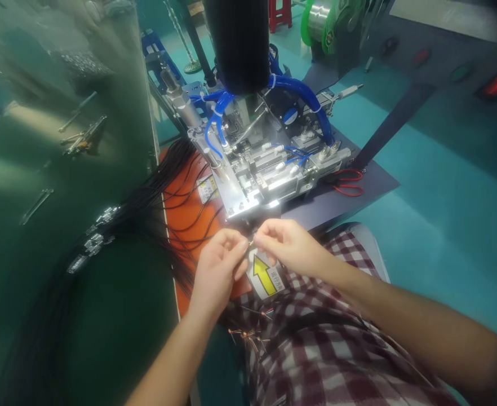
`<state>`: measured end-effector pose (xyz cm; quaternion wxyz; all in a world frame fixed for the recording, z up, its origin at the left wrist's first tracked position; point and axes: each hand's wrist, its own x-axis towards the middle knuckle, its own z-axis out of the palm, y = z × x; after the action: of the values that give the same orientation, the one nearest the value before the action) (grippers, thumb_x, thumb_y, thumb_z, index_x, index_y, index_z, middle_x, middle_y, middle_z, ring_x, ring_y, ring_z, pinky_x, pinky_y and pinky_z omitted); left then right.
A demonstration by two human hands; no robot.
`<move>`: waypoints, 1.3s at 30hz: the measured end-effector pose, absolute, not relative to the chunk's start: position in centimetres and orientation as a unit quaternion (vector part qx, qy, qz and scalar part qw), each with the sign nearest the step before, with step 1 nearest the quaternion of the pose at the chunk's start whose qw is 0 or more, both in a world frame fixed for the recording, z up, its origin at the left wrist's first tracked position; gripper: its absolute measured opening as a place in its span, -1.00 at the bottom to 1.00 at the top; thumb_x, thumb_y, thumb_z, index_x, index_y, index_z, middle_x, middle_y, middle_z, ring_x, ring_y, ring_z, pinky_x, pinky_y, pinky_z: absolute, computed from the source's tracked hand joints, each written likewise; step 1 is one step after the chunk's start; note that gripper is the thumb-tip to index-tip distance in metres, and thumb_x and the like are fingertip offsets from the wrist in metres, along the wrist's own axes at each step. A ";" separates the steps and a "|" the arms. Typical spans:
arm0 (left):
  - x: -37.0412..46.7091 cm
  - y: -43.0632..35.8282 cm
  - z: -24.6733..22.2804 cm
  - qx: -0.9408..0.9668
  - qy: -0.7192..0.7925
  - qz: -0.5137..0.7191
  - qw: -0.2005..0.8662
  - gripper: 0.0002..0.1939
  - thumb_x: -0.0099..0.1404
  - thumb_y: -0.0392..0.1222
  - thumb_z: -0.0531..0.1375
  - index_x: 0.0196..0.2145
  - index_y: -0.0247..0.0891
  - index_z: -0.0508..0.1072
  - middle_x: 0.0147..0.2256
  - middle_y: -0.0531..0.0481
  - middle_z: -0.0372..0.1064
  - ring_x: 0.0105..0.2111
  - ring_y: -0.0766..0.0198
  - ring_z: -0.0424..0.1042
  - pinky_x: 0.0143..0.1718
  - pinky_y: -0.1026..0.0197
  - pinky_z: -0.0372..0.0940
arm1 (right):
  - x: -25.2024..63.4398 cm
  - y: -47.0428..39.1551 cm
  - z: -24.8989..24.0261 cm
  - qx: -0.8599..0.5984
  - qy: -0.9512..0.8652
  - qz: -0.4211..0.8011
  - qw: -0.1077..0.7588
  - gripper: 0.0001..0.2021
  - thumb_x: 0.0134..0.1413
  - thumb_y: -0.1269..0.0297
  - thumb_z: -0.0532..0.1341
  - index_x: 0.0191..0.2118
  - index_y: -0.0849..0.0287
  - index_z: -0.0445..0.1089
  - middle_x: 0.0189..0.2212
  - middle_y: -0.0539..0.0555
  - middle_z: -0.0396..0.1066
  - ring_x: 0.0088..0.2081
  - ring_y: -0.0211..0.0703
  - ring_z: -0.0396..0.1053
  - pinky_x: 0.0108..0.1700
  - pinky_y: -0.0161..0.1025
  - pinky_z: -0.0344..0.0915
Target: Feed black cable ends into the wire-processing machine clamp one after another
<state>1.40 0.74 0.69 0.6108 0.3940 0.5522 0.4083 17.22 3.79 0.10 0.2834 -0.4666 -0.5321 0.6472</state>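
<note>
My left hand (220,268) and my right hand (288,245) meet in front of the metal machine (265,175), fingertips nearly touching. Both pinch at a small, thin wire end (251,242), whose details are too small to make out. Just below the fingers lies a white label with a yellow arrow (265,276). Black cables (189,225) run across the orange board (181,211) toward my left hand. Several stripped wire ends (248,335) hang over the checked cloth on my lap (316,338).
A dark green table (117,316) at the left bears a black cable bundle with metal connectors (94,242) and loose metal parts (83,138). Red-handled scissors (350,183) lie right of the machine. A control panel (443,56) and a green wire spool (318,25) stand at the upper right.
</note>
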 end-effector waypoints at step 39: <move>-1.4 1.9 -2.5 0.762 0.535 0.302 0.203 -0.82 0.30 -0.36 0.13 -0.20 -0.24 0.50 -0.31 -0.03 0.40 -0.30 0.30 0.40 -0.26 0.30 0.29 | 18.1 6.1 -3.8 -0.554 -0.521 0.588 0.274 -0.81 0.06 0.19 0.21 -0.45 0.21 0.35 -0.70 -0.11 0.21 -0.64 -0.33 0.18 -0.56 -0.35 0.07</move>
<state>-1.35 1.85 -2.51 0.2031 0.7622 0.5352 0.3022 18.12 6.12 -3.80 0.2739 -0.5541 -0.5212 0.5884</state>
